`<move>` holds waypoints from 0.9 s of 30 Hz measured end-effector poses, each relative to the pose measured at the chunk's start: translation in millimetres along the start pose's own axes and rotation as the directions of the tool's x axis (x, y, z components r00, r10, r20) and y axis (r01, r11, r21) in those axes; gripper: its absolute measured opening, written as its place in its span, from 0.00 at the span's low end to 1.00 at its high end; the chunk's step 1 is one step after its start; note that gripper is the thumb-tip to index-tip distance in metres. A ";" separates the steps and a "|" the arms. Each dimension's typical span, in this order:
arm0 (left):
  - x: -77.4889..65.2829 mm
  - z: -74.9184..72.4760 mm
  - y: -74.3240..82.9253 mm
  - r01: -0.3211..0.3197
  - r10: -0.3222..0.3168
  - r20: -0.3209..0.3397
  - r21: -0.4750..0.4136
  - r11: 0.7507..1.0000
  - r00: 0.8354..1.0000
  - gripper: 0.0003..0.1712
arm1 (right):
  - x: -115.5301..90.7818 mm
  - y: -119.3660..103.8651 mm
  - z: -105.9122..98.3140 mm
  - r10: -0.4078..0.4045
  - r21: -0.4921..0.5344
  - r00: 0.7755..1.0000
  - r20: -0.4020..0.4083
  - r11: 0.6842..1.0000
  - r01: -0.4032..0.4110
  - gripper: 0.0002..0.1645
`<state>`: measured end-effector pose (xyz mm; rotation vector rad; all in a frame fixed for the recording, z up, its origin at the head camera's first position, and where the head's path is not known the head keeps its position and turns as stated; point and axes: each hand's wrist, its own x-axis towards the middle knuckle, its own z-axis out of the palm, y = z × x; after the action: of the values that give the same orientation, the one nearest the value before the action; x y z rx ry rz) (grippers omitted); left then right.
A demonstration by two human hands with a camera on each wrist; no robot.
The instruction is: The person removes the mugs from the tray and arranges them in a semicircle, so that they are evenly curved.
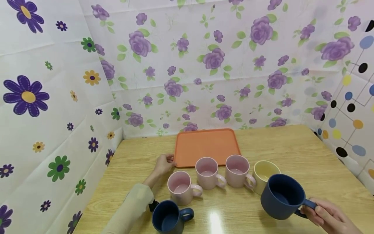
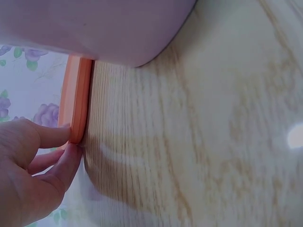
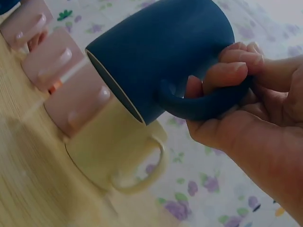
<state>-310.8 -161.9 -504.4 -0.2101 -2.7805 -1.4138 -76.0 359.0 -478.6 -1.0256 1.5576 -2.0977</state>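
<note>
My right hand (image 1: 331,214) grips a dark blue mug (image 1: 281,196) by its handle, lifted over the right of the table. In the right wrist view the fingers curl through the handle of that blue mug (image 3: 161,52). At the far left, my left hand (image 1: 163,165) pinches the near left corner of an orange tray (image 1: 207,146) between thumb and fingers. The left wrist view shows the tray's rim (image 2: 75,101) between the fingertips, low over the wood. A pink mug (image 1: 180,190) stands upright close to the left forearm.
Two more pink mugs, a middle one (image 1: 206,175) and a right one (image 1: 237,172), stand before the tray. Beside them is a yellow mug (image 1: 264,172), partly hidden by the lifted one. Another blue mug (image 1: 168,217) stands at the near edge. Flowered sheets (image 1: 187,65) enclose the table (image 1: 277,143).
</note>
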 end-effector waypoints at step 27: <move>1.7 -0.8 -5.7 0.002 -0.002 0.001 -0.003 1.000 1.000 0.22 | -55.2 43.8 -31.0 0.139 0.195 0.990 0.040 0.970 -0.144 0.34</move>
<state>-313.3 -165.7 -508.4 -0.2084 -2.7798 -1.4188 -66.8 400.4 -542.9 -0.8439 1.3366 -2.0826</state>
